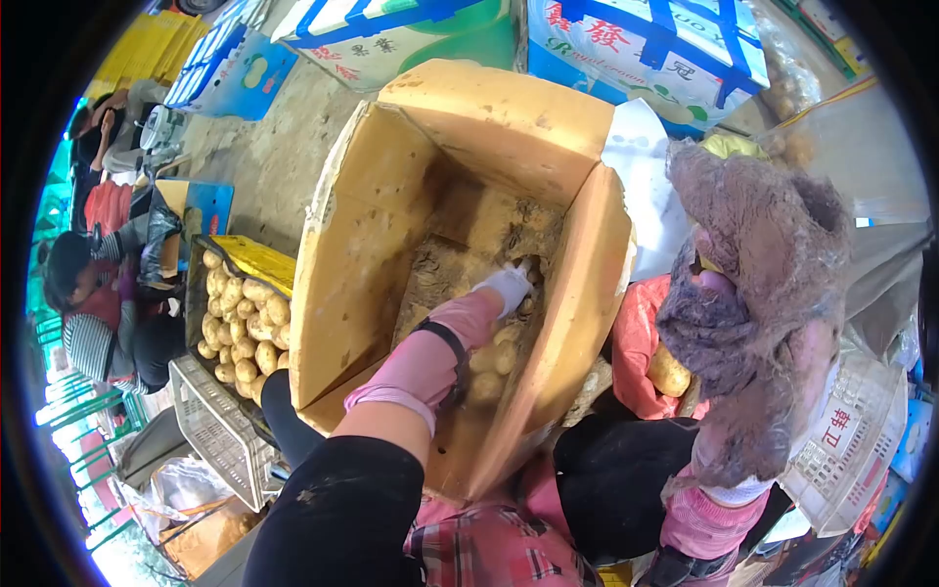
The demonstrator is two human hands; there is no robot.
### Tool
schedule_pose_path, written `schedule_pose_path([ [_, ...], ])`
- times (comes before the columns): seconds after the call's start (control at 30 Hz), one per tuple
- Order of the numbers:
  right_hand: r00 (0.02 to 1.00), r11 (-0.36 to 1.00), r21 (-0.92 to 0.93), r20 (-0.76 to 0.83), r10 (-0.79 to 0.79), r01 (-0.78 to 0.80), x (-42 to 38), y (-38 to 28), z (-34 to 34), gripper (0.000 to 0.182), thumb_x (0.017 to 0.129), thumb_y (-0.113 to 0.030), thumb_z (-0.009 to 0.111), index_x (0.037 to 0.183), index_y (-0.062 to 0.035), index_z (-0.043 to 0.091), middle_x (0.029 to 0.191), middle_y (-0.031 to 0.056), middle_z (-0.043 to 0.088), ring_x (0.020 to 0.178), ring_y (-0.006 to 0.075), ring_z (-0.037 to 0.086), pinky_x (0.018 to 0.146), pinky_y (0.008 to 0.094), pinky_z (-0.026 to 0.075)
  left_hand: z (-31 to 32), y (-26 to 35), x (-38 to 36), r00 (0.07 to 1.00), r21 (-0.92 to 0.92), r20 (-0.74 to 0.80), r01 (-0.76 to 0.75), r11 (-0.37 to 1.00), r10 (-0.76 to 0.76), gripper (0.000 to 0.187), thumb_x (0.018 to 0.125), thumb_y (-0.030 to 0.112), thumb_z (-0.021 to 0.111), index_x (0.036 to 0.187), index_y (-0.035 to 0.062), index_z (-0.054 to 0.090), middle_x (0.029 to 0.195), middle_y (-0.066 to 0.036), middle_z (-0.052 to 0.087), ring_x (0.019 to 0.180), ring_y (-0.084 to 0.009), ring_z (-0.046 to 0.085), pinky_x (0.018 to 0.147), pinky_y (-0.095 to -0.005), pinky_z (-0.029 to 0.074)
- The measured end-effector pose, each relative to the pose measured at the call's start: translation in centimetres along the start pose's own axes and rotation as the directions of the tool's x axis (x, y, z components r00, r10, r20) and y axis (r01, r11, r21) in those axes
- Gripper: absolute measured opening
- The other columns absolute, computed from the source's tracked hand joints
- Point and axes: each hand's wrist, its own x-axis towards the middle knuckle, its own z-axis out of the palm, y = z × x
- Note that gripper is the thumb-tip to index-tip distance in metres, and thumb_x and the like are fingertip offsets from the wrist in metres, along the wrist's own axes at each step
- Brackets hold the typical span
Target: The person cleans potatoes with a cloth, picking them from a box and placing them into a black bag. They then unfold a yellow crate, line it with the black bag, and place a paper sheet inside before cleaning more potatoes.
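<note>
My left hand point(511, 286), in a white glove below a pink sleeve cover, reaches deep into a large open cardboard box point(367, 245). Its fingertips are beside the box's right inner wall, amid dirt, and are hard to make out. Several potatoes point(494, 360) lie near my wrist on the dirty bottom. On the right, my right hand point(738, 491), also white-gloved, is closed on a muddy, crumpled brownish-purple cloth point(748, 254); the cloth hides most of its fingers. Beneath the cloth, a red plastic bag point(641, 318) shows a potato point(669, 372).
A crate of potatoes point(245, 318) stands left of the box, above a white plastic basket point(220, 421). Printed cartons point(641, 59) line the back. Another white basket point(846, 440) is at right. A person point(103, 313) sits at far left.
</note>
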Motion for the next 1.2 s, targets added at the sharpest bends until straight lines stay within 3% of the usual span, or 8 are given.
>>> schedule_pose_path([
  [0.13, 1.0, 0.998, 0.055, 0.013, 0.006, -0.006, -0.2, -0.9, -1.0, 0.05, 0.096, -0.027, 0.053, 0.137, 0.0006, 0.044, 0.138, 0.019, 0.05, 0.121, 0.0341, 0.055, 0.1, 0.0426, 0.046, -9.6, 1.6, -5.8, 0.995, -0.45, 0.092, 0.068, 0.891, -0.03, 0.033, 0.092, 0.011, 0.061, 0.123, 0.002, 0.062, 0.134, -0.023, 0.055, 0.107, -0.0361, 0.063, 0.093, -0.0414, 0.052],
  [0.27, 0.999, 0.987, 0.16, 0.029, -0.022, 0.017, 0.1, -1.8, -2.0, 0.055, 0.097, -0.031, 0.05, 0.141, 0.0, 0.04, 0.14, 0.0185, 0.049, 0.122, 0.0343, 0.054, 0.102, 0.0433, 0.045, -14.2, -0.9, -12.8, 0.976, -0.992, 0.03, 0.003, 0.125, 0.215, 0.041, 0.091, 0.013, 0.062, 0.129, 0.0008, 0.055, 0.127, -0.015, 0.06, 0.107, -0.0311, 0.064, 0.095, -0.0435, 0.052],
  [0.37, 0.997, 0.974, 0.213, -0.011, -0.07, 0.071, 0.4, -3.0, -3.9, 0.058, 0.099, -0.034, 0.049, 0.144, -0.0004, 0.038, 0.142, 0.0181, 0.047, 0.123, 0.0344, 0.053, 0.104, 0.0438, 0.044, -19.6, 3.7, -21.5, 0.991, -0.911, -0.09, -0.043, -0.41, 0.095, 0.047, 0.092, 0.013, 0.058, 0.136, 0.0015, 0.046, 0.133, -0.017, 0.054, 0.104, -0.0271, 0.065, 0.09, -0.0417, 0.055],
  [0.47, 0.982, 0.97, 0.211, -0.171, -0.082, 0.118, 1.7, -5.5, -7.0, 0.059, 0.101, -0.044, 0.04, 0.145, -0.0051, 0.039, 0.144, 0.0158, 0.047, 0.13, 0.0335, 0.047, 0.108, 0.0451, 0.038, -21.5, 5.5, -20.3, 0.736, -0.871, -0.42, -0.162, -0.465, 0.531, 0.05, 0.09, 0.025, 0.059, 0.134, 0.0032, 0.046, 0.132, -0.018, 0.052, 0.11, -0.0268, 0.061, 0.095, -0.045, 0.051],
  [0.57, 0.932, 0.965, 0.164, -0.335, -0.139, 0.203, 1.6, -6.2, -8.0, 0.061, 0.101, -0.049, 0.037, 0.145, -0.0075, 0.041, 0.144, 0.0136, 0.048, 0.13, 0.0314, 0.047, 0.107, 0.0435, 0.038, -24.7, 12.1, -17.7, 0.65, -0.851, -0.498, -0.24, -0.467, 0.574, 0.048, 0.09, 0.029, 0.06, 0.13, 0.005, 0.049, 0.126, -0.015, 0.055, 0.109, -0.0274, 0.06, 0.095, -0.0433, 0.051],
  [0.87, 0.887, 0.974, -0.005, -0.411, -0.209, 0.227, 2.2, -4.5, -13.2, 0.06, 0.099, -0.046, 0.041, 0.141, -0.0032, 0.042, 0.139, 0.0139, 0.049, 0.129, 0.0301, 0.045, 0.109, 0.0484, 0.036, -30.4, 27.2, 0.1, 0.951, -0.98, -0.197, -0.183, -0.078, 0.237, 0.034, 0.094, 0.026, 0.059, 0.122, 0.0075, 0.052, 0.112, -0.011, 0.057, 0.1, -0.0286, 0.061, 0.084, -0.0369, 0.054],
  [1.03, 0.899, 0.967, 0.102, -0.401, -0.174, 0.232, 2.3, -2.4, -15.8, 0.056, 0.101, -0.04, 0.037, 0.141, -0.0014, 0.042, 0.14, 0.0152, 0.049, 0.13, 0.0298, 0.046, 0.111, 0.0464, 0.034, -31.9, 23.0, -3.0, 0.928, -0.889, -0.373, -0.355, 0.29, -0.006, 0.039, 0.099, 0.029, 0.053, 0.131, 0.0079, 0.05, 0.132, -0.008, 0.052, 0.102, -0.0205, 0.06, 0.087, -0.0323, 0.051],
  [1.2, 0.988, 0.957, -0.281, -0.112, -0.105, 0.07, 2.3, -3.2, -16.0, 0.056, 0.101, -0.033, 0.039, 0.144, 0.0026, 0.038, 0.144, 0.0182, 0.047, 0.13, 0.0322, 0.049, 0.111, 0.0446, 0.037, -28.3, 8.1, -16.5, 0.881, -0.883, -0.458, -0.434, 0.18, -0.119, 0.03, 0.099, 0.026, 0.055, 0.12, 0.0052, 0.059, 0.112, -0.004, 0.065, 0.091, -0.0114, 0.063, 0.081, -0.0281, 0.053],
])
